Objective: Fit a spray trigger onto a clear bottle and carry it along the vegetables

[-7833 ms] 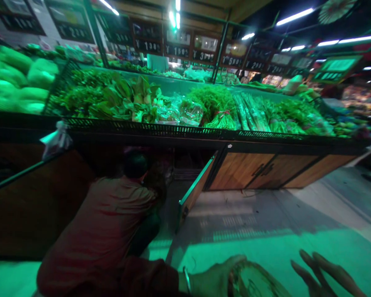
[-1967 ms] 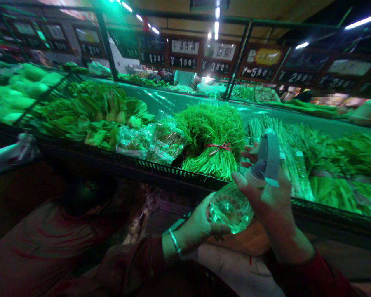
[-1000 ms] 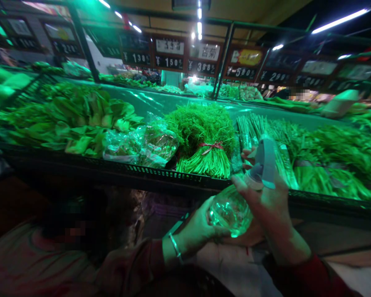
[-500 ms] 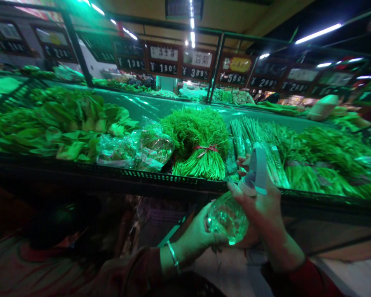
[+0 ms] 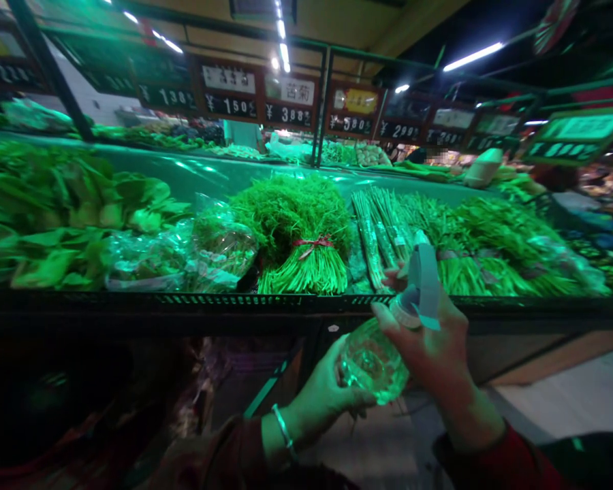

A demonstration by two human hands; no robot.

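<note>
Tilted in front of the vegetable shelf is a clear spray bottle with a grey and white spray head. My left hand, a bangle on its wrist, is wrapped round the bottle's lower body. Up at the collar and spray head, my right hand is closed on the same bottle; some of its fingers are hidden behind the head. Just beyond lie a bundle of feathery greens tied with a red band and long thin stalks in clear wrap.
Leafy greens and bagged vegetables fill the left of the shelf, bunched greens the right. The shelf's black front edge runs below them. Price signs hang above. A dark shape, partly seen, is at lower left.
My view has turned to the right, so the shelf and signs sit further left. Both hands keep hold of the spray bottle, with little shift. The person at lower left shows less now.
</note>
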